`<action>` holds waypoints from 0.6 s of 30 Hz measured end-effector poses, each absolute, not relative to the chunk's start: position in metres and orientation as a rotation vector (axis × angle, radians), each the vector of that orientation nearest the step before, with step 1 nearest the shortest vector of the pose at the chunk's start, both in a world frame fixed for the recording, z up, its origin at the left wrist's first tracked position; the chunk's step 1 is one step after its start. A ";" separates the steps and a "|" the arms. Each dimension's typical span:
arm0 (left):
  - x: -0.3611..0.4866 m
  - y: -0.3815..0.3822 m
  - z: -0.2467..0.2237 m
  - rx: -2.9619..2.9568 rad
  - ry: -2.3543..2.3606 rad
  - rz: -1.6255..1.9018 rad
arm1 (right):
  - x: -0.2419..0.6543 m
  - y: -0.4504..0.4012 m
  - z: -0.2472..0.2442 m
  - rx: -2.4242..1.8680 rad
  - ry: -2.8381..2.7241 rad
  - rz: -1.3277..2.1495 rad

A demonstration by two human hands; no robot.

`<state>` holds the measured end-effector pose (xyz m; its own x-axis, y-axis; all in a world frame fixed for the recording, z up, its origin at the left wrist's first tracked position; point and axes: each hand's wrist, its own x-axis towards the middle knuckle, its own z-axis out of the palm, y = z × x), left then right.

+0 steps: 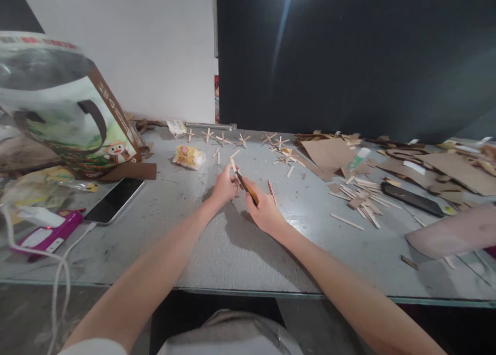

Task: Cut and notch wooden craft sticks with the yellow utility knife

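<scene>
My left hand is closed around a small pale wooden stick, one end of which sticks up past the fingers. Close beside it, my right hand grips a slim black-and-yellow hand tool whose dark front end meets the left fingertips. Fingers cover its tip, so its exact kind cannot be made out. Just past the right knuckles lies a thin red-and-white striped stick. Beyond the hands, several small star shapes of crossed sticks stand in a row on the grey table.
On the right are a pile of loose wooden sticks, cardboard pieces, a black oblong object and a pinkish cylinder. To the left are a phone, a purple charging block, a large printed container and a yellow packet.
</scene>
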<state>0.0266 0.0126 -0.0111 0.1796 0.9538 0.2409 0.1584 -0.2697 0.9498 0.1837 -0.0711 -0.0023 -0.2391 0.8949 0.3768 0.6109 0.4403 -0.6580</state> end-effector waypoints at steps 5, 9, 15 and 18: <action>0.023 0.013 -0.008 1.733 1.105 1.133 | 0.185 -0.067 -0.005 -1.223 -1.904 0.500; 0.024 0.015 -0.012 1.680 1.099 1.127 | 0.186 -0.063 -0.008 -1.193 -1.870 0.533; 0.021 0.016 -0.010 1.793 1.092 1.128 | 0.185 -0.062 -0.008 -1.191 -1.865 0.528; 0.021 0.015 -0.009 1.803 1.105 1.126 | 0.185 -0.063 -0.006 -1.195 -1.867 0.545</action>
